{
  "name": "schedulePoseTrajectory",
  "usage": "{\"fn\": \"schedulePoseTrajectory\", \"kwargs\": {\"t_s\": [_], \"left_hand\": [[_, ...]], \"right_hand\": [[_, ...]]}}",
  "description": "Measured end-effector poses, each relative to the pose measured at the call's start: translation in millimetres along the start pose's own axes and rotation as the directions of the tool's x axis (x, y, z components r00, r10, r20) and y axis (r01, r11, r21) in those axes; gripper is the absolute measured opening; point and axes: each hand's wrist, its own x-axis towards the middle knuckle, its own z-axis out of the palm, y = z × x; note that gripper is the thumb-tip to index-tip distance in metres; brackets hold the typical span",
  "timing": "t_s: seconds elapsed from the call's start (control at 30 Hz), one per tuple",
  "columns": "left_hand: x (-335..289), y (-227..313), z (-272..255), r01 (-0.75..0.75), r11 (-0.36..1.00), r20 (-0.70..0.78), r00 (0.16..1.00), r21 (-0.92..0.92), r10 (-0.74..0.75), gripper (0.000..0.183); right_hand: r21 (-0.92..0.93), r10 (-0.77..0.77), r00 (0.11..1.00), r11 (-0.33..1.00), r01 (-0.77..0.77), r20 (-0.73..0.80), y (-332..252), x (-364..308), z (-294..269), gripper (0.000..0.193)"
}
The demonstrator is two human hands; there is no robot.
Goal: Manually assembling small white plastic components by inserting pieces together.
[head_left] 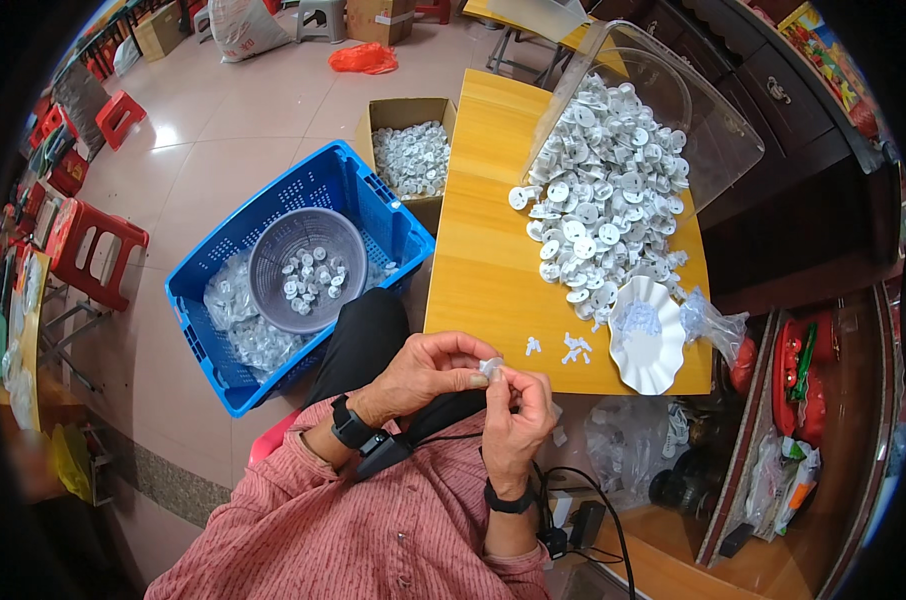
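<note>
Above my lap, close to the table's near edge, my left hand (423, 375) pinches a small white plastic part (490, 366) between thumb and forefinger. My right hand (516, 420) meets it from the other side, its thumb and fingertips closed on the same part. The fingers cover much of the part, so its full shape is hidden. On the yellow table (483, 230) lies a large heap of round white plastic parts (613, 190). Small loose white pieces (576, 348) lie near the front edge, beside a white scalloped dish (653, 368) holding tiny translucent pieces.
A clear bin (718, 130) lies tipped behind the heap. Left of the table, a blue crate (235, 392) holds bagged parts and a grey-purple basket (263, 275) with several white parts. A cardboard box (373, 135) full of parts stands beyond. Black cables (613, 505) hang at right.
</note>
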Motion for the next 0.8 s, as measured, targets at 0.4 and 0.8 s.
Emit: {"fn": "schedulePoseTrajectory", "kwargs": {"t_s": [0.4, 0.8], "left_hand": [[-2, 4, 2, -0.032, 0.998, -0.024, 0.999, 0.059, 0.033, 0.029], [-2, 15, 5, -0.031, 0.989, -0.033, 0.999, 0.144, 0.036, 0.025]], "right_hand": [[0.08, 0.02, 0.999, 0.996, -0.024, 0.048, 8, 0, -1, 0.006], [0.073, -0.016, 0.998, 0.997, 0.012, 0.056, 12, 2, 4, 0.007]]}}
